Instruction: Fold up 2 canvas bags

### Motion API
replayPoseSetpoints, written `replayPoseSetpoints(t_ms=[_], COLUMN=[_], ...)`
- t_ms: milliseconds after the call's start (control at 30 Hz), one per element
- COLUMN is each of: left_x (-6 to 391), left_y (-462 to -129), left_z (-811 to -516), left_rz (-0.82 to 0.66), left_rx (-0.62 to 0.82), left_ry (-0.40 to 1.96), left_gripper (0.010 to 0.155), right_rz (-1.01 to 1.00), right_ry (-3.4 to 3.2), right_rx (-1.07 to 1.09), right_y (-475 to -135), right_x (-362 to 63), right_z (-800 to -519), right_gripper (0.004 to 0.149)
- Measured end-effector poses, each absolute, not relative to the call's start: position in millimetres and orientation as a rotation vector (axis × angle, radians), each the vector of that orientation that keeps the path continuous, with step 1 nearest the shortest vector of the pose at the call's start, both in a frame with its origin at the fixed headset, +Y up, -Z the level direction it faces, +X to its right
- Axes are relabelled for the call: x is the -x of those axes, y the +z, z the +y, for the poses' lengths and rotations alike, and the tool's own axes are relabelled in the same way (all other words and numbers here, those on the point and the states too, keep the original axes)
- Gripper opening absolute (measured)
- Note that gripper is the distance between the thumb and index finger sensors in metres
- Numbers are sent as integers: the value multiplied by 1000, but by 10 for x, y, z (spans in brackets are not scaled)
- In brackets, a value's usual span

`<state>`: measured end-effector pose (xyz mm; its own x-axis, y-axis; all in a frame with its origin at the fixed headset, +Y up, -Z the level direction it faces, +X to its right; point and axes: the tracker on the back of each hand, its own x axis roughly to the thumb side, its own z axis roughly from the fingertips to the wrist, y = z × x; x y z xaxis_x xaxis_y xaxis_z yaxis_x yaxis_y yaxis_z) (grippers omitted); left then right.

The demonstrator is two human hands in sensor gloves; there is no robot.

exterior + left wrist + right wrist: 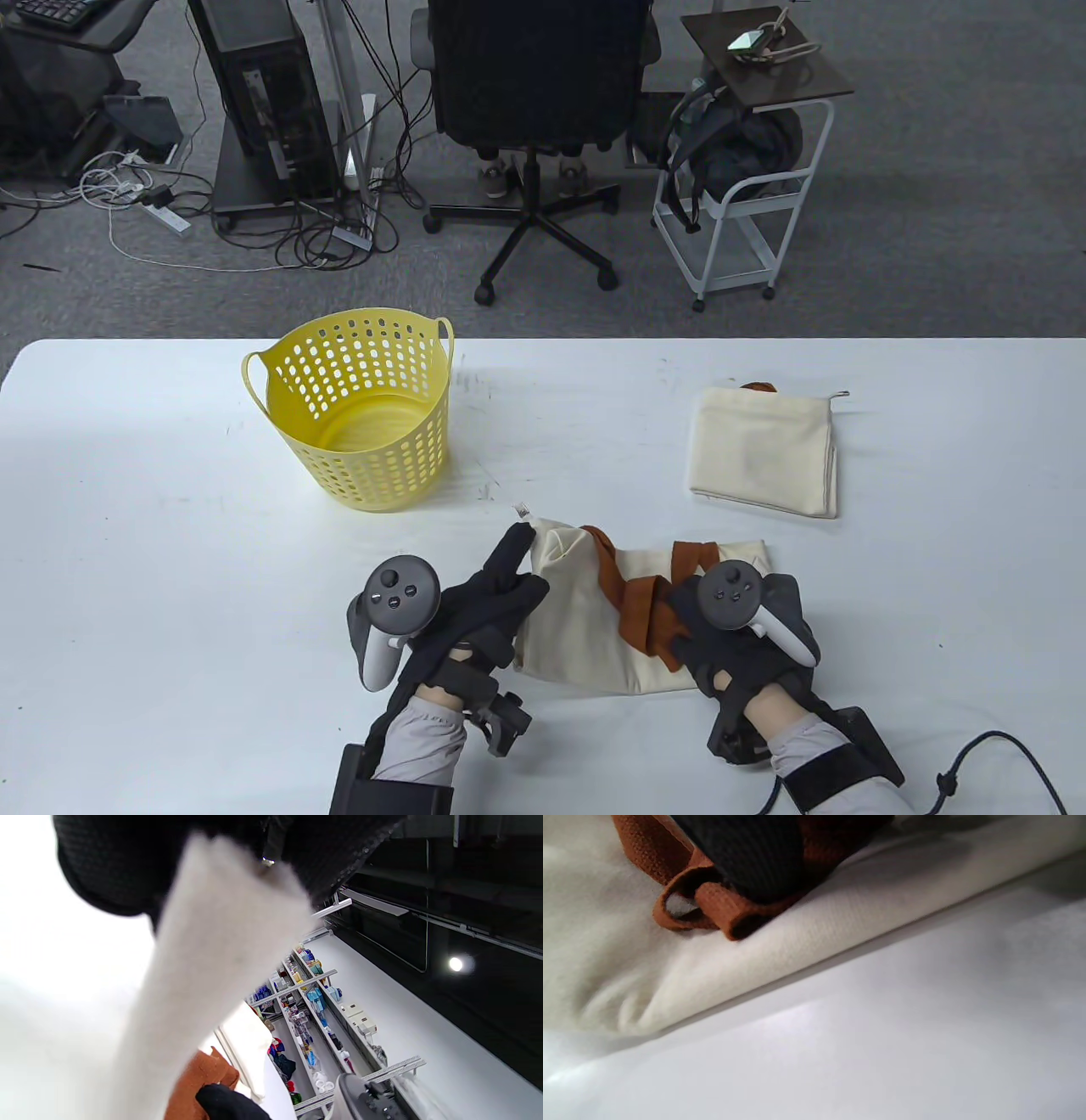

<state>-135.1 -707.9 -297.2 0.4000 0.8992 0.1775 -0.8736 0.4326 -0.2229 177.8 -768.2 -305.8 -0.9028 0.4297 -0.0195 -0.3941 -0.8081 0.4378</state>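
Observation:
A cream canvas bag (585, 628) with brown straps (632, 603) lies at the table's front middle, part folded. My left hand (501, 586) grips its left edge and lifts the corner; the cloth (203, 984) hangs from the fingers in the left wrist view. My right hand (704, 628) presses the straps onto the bag; in the right wrist view a finger (755, 853) lies on the bunched strap loops (712, 904) over the bag (840, 916). A second cream bag (764, 450) lies folded at the back right.
A yellow perforated basket (365, 416) stands on the white table (170, 552) at the back left. Beyond the table's far edge are an office chair (534, 102), a white cart (738, 195) and computer gear.

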Motion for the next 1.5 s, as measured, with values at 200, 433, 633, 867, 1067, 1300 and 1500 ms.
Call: replayPoseSetpoints(t_ms=[200,433,633,867,1067,1300,1500], left_x=[1268,1070,883,771,696,632,757], left_y=[-2910,-2842,-2802,-2784,-2804,-2827,-2871], left_z=[-6985,-6985,-7100,-7199,-7306,-7448,-7367], left_rz=[-330,-426,-458,-470,-538,-589,-540], left_rx=[52,64,108,160,285,402,303], left_ry=[1177,1168,1113,1084,1135,1186,1121], left_gripper=[63,60,58,56,58,62,60], right_rz=[634,715,820,847,805,801,635], right_ry=[2677,2550,2206,1524,1396,1640,1921], right_rx=[-219,-348,-436,-310,-385,-266,12], right_y=[-2981,-2875,-2870,-2970,-3018,-3064,-3061], right_x=[-1589,-1362,-1349,-1611,-1692,-1936,-2199], right_z=[-7681,-7684,-7712,-7872,-7820,-7545,-7464], right_gripper=[63,67,65,71,104,95,56])
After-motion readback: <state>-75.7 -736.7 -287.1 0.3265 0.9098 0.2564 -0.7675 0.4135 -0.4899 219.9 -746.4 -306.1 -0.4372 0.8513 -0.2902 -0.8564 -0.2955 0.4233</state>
